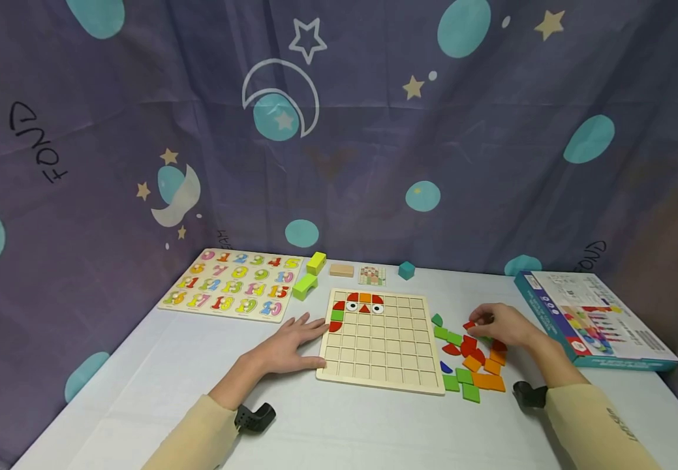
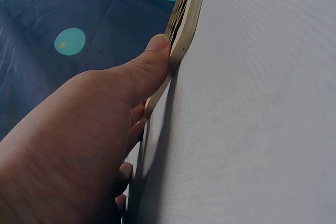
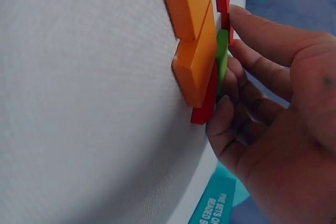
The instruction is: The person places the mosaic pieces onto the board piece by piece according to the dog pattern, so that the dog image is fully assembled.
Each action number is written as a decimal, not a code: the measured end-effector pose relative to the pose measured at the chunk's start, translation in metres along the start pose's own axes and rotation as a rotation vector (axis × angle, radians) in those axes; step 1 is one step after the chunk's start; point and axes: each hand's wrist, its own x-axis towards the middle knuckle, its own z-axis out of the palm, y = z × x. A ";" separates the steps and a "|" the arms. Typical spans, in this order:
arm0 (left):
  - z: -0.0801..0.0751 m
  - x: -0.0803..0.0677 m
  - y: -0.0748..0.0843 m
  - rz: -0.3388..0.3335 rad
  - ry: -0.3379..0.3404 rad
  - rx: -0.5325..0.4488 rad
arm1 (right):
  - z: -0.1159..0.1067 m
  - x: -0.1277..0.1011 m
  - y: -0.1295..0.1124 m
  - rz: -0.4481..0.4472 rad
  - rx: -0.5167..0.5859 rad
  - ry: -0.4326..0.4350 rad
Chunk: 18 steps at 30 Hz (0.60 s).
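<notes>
So we've got the wooden grid board [image 1: 381, 346] sitting around the middle of the white surface [image 1: 156, 365], closer to the near edge. It's pale wood, divided into lots of small square cells, and only the top left corner is filled: a few red and orange tiles, two white eye pieces, one green square below them. Rest of the cells are bare wood.

Our left hand [image 1: 293, 343] lies flat against the board's left edge, fingers straight and spread, nothing held. In the left wrist view the thumb [image 2: 149, 64] presses right against the board's thin side.

Our right hand [image 1: 502, 324] is over the pile of loose tiles [image 1: 472, 365] just beside the board's right edge: flat pieces in orange, red and green, plus one blue, some square, some curved. The grip there is narrow, fingertips curled and pinching a small red tile [image 1: 469, 324] at the pile's far end.

Near the surface's far left corner there's a number puzzle board [image 1: 234, 284], and a flat game box [image 1: 594, 320] lies along the right edge.
</notes>
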 end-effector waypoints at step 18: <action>0.000 0.000 0.000 0.017 0.004 0.005 | 0.004 0.006 -0.010 -0.119 0.042 0.030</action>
